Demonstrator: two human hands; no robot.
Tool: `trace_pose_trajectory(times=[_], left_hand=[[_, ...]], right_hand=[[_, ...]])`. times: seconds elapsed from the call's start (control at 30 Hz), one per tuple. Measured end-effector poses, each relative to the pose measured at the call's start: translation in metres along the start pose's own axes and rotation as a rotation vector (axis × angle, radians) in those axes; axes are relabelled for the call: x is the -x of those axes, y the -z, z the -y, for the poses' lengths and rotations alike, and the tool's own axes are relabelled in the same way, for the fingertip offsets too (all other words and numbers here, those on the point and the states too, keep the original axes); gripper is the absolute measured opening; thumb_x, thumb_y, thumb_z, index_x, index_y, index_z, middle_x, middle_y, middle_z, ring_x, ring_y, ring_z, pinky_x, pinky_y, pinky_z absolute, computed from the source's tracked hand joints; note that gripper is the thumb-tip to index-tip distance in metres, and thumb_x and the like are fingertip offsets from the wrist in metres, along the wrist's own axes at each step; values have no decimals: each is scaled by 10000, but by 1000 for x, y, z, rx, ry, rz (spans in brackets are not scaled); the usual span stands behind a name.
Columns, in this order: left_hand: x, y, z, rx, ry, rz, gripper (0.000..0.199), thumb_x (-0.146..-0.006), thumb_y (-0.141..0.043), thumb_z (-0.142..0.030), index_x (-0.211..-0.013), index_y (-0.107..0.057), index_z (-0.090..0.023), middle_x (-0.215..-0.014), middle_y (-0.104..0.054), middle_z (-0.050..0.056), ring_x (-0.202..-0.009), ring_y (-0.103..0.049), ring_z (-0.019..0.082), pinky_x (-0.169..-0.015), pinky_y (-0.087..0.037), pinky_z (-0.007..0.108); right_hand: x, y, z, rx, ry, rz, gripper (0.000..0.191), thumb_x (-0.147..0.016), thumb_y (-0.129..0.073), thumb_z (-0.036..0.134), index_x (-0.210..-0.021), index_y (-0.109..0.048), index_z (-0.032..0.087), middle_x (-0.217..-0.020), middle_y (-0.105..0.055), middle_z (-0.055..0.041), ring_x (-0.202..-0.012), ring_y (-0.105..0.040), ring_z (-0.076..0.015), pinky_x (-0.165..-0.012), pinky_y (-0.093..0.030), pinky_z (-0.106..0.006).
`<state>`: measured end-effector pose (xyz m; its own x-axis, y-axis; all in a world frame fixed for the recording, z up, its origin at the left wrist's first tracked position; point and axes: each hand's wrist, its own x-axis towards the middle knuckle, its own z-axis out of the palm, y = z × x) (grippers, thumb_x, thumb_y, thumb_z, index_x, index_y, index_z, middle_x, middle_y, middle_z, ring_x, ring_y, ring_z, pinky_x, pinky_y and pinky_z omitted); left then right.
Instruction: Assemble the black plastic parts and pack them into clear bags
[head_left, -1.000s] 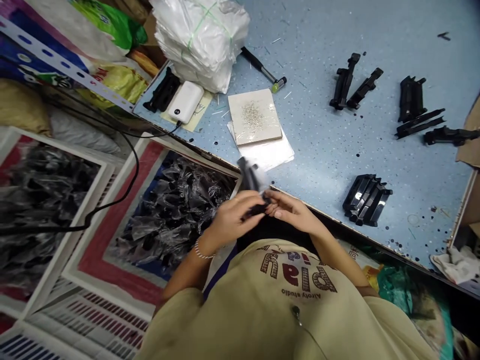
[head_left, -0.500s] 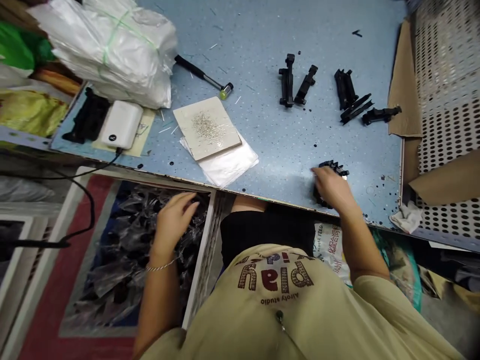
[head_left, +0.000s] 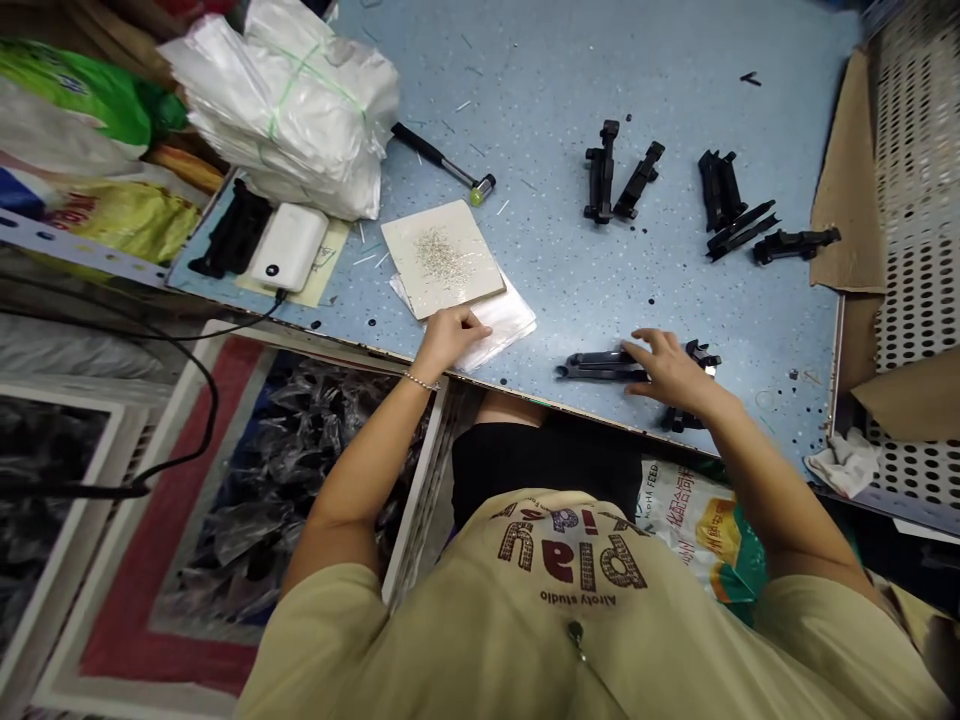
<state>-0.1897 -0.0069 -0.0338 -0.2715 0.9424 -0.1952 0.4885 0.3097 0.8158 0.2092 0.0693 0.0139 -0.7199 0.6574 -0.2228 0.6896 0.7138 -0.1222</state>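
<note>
My left hand (head_left: 448, 342) is at the stack of thin white plastic bags (head_left: 510, 318), thumb and fingers pinched together on the top one. A square board (head_left: 405, 250) with small metallic bits (head_left: 442, 258) scattered on it rests partly over that stack. My right hand (head_left: 671, 375) grips the right end of a long black plastic part (head_left: 596, 367) lying near the table's front edge, between thumb and fingers. Just behind this hand, more black parts (head_left: 703, 357) sit close together, partly hidden by it.
Several black parts (head_left: 600, 180) lie farther back. A small mallet (head_left: 442, 165), a white power bank (head_left: 289, 248) and a tied bundle of plastic bags (head_left: 315, 110) are at the left. Below stands a crate (head_left: 424, 480) of bagged black pieces. A perforated panel (head_left: 915, 230) borders the right side.
My left hand has moved from above the crate up to the white bags and closed there. My right hand has drawn a long black part leftward from the cluster.
</note>
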Motion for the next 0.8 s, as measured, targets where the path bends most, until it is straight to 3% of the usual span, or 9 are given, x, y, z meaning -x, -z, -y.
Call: trace_pose_trajectory(times=[0.13,0.23,0.3,0.37,0.47,0.6,0.7,0.8], left_hand=[[0,9,0,191,135,87,99,-753,-772,-258,-735,-740,-166,-698,-702,10,-635,-580,140,-638,-451,286],[-1,7,-2,160,141,35,197,-635,-858,-220,-636,-668,-170,-653,-670,-10,-606,-558,125,-601,-418,265],[-2,6,-4,135,129,39,259,-617,-883,-243,-603,-633,-174,-616,-640,-18,-573,-529,113,-567,-390,255],[-4,8,-4,154,137,107,251,-692,-843,-301,-601,-648,-172,-581,-618,-13,-536,-498,105,-543,-370,256],[-7,12,-2,231,169,199,250,-785,-752,-325,-607,-679,-165,-551,-609,3,-508,-495,103,-536,-381,263],[-6,15,-1,310,127,168,147,-672,-834,-244,-672,-710,-165,-641,-681,16,-584,-578,119,-562,-449,256],[-1,16,-2,360,88,40,216,-639,-868,-209,-655,-656,-168,-654,-670,-4,-599,-575,102,-563,-458,232],[5,18,-2,415,76,-8,203,-695,-849,-198,-722,-650,-165,-664,-671,-9,-595,-583,96,-565,-478,222]], right_hand=[[-4,-9,12,-286,-95,25,552,-904,-688,351,-1410,-609,143,-1225,-660,-203,-1092,-639,-364,-943,-549,-523],[-14,-14,40,-863,-171,63,524,-826,-787,497,-1223,-702,166,-1088,-725,-135,-924,-699,-288,-843,-592,-447],[-21,-20,67,-1384,-183,177,515,-792,-812,567,-1087,-728,154,-948,-751,-93,-792,-708,-218,-755,-605,-364],[-29,-30,97,-1833,-156,339,499,-804,-802,592,-993,-726,136,-844,-758,-78,-698,-704,-169,-676,-605,-292],[-43,-49,137,-2269,-123,574,414,-901,-729,539,-1016,-699,142,-863,-784,-73,-683,-722,-132,-618,-614,-210],[-54,-68,164,-2602,-327,722,374,-1039,-557,458,-1129,-636,104,-911,-791,-106,-697,-738,-111,-653,-632,-162],[-48,-70,163,-2708,-491,688,418,-1072,-484,454,-1178,-615,71,-888,-782,-121,-674,-733,-117,-644,-636,-168],[-32,-63,155,-2720,-533,666,458,-1081,-443,476,-1185,-621,67,-867,-776,-117,-653,-715,-119,-625,-628,-182]])
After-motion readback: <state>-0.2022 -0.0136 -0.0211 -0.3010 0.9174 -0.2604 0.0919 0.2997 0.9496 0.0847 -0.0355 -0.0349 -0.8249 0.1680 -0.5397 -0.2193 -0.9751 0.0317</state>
